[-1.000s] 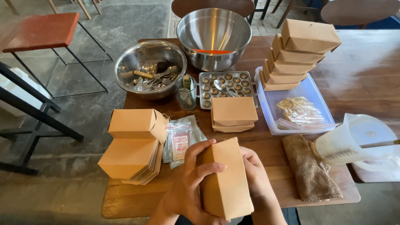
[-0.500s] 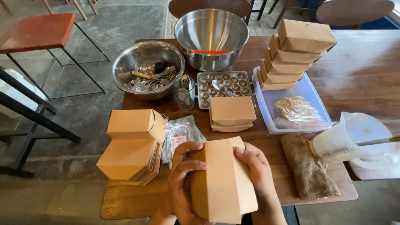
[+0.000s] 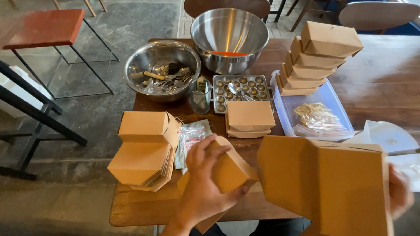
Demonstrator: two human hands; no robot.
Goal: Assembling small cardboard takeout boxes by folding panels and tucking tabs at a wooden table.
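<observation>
My left hand [image 3: 202, 188] has its fingers [image 3: 205, 146] curled over the top of a folded brown cardboard box [image 3: 229, 168], thumb pressed against its near right side; the box is held just above the near edge of the wooden table [image 3: 210, 120]. My right hand [image 3: 400, 194] is mostly hidden behind a second, larger unfolded brown box [image 3: 328, 183], which fills the near right of the view; only part of the hand shows past the box's right edge, blurred, so I cannot tell how its fingers are set, though it appears to grip the box from behind. Left of my left hand: a stack of flat box blanks [image 3: 142, 166] with one made-up box [image 3: 148, 126] on top. Between that stack and my hand lies a clear plastic packet [image 3: 190, 137]. Farther: two closed boxes [image 3: 249, 118], a metal tray of small cups [image 3: 240, 89], a glass [image 3: 200, 96]. Far left, a steel bowl of cutlery [image 3: 162, 67]; far centre, a larger steel bowl [image 3: 229, 37]. Right: a clear plastic bin [image 3: 317, 116] with a tower of boxes [image 3: 317, 59] at its far end.
</observation>
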